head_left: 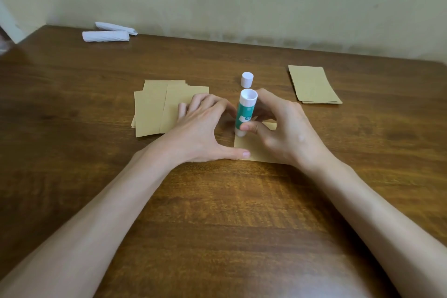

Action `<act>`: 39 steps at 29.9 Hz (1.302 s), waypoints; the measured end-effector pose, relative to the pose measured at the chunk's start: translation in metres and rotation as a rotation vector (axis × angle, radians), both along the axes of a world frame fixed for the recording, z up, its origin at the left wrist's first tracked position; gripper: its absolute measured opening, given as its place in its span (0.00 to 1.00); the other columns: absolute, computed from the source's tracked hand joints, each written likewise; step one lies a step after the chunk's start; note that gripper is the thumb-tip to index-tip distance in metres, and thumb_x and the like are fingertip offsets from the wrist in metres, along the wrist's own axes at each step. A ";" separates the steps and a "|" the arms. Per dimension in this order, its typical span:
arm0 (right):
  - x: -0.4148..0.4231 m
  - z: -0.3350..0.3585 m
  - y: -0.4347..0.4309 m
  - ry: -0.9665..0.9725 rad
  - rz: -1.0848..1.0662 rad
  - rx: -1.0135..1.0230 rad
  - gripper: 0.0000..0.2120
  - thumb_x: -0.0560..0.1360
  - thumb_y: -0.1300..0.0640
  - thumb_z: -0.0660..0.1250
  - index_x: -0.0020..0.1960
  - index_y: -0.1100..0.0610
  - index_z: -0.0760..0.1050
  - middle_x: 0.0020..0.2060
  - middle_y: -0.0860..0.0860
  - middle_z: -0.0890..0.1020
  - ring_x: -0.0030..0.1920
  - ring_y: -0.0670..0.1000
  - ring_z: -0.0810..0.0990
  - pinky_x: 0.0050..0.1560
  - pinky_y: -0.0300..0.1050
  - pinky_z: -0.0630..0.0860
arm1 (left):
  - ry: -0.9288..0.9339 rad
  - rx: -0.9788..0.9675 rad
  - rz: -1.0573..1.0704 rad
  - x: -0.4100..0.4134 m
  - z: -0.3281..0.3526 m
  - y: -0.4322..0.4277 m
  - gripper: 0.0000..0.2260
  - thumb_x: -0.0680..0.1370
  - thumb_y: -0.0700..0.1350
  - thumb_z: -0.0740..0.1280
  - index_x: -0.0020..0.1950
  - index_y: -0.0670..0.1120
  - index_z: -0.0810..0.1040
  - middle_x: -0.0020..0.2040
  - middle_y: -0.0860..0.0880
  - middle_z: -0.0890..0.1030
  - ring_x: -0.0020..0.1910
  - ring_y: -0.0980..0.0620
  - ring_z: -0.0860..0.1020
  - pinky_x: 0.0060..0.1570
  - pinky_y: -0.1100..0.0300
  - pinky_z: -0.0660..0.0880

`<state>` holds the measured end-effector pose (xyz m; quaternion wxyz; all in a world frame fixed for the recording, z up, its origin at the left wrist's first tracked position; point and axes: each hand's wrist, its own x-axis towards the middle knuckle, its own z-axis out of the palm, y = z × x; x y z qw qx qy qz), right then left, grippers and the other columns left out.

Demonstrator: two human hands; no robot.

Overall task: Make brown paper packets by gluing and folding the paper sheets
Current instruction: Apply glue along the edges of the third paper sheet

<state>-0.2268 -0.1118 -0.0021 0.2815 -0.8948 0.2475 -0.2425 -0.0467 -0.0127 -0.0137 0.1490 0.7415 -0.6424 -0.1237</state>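
At frame centre the right hand grips an uncapped glue stick upright on a brown paper sheet lying on the bench. The left hand, fingers flat, presses the sheet's left edge with its thumb. Its fingers rest on the stack of brown sheets just left.

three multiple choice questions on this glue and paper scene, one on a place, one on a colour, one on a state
1. Where is the white cap?
A. on the table beyond the glue stick
B. on the glue stick
C. on the left paper stack

2. What colour is the glue stick's label?
A. red
B. green
C. yellow

3. The glue stick is:
A. lying untouched
B. gripped upright by the right hand over a brown paper sheet
C. in the left hand

1 A: it stands alone behind the stick.
2 B: green between white ends.
3 B: right thumb and fingers wrap it, lower end at the sheet.
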 end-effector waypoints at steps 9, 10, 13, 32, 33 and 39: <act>0.005 -0.001 -0.002 0.017 -0.062 -0.016 0.12 0.79 0.59 0.75 0.59 0.53 0.76 0.52 0.47 0.86 0.55 0.50 0.85 0.60 0.56 0.81 | 0.014 -0.007 0.007 0.000 -0.001 0.000 0.41 0.64 0.76 0.68 0.70 0.57 0.65 0.69 0.58 0.67 0.73 0.57 0.57 0.71 0.50 0.59; 0.006 -0.001 -0.002 0.020 -0.069 -0.021 0.12 0.79 0.59 0.75 0.59 0.53 0.76 0.52 0.47 0.86 0.55 0.50 0.85 0.59 0.57 0.81 | 0.014 -0.007 0.008 0.000 -0.001 0.000 0.40 0.64 0.77 0.68 0.70 0.58 0.65 0.69 0.58 0.67 0.73 0.57 0.57 0.71 0.50 0.59; 0.007 -0.002 -0.003 0.005 -0.074 -0.045 0.12 0.78 0.60 0.75 0.58 0.55 0.75 0.49 0.46 0.86 0.53 0.52 0.85 0.58 0.58 0.80 | 0.019 -0.004 0.013 -0.001 -0.003 0.000 0.39 0.65 0.76 0.68 0.69 0.58 0.65 0.68 0.59 0.67 0.73 0.56 0.57 0.71 0.50 0.59; -0.002 0.001 -0.012 -0.276 -0.158 0.048 0.13 0.79 0.57 0.76 0.61 0.56 0.77 0.53 0.44 0.85 0.55 0.45 0.86 0.60 0.51 0.83 | 0.038 0.000 0.022 -0.001 -0.001 0.000 0.36 0.65 0.74 0.71 0.67 0.61 0.66 0.70 0.59 0.66 0.75 0.57 0.55 0.71 0.51 0.57; -0.004 0.002 -0.011 -0.274 -0.141 0.062 0.13 0.79 0.57 0.76 0.61 0.56 0.77 0.52 0.44 0.85 0.54 0.46 0.86 0.59 0.51 0.83 | 0.035 -0.002 0.024 -0.001 -0.002 0.000 0.36 0.65 0.74 0.71 0.67 0.61 0.66 0.70 0.59 0.66 0.75 0.57 0.55 0.71 0.50 0.57; -0.013 -0.001 -0.001 -0.160 0.016 0.148 0.15 0.76 0.58 0.79 0.59 0.57 0.78 0.50 0.46 0.86 0.53 0.50 0.87 0.58 0.52 0.83 | 0.016 -0.022 0.023 -0.001 -0.002 0.000 0.37 0.65 0.76 0.70 0.68 0.59 0.66 0.69 0.59 0.67 0.74 0.56 0.56 0.69 0.52 0.58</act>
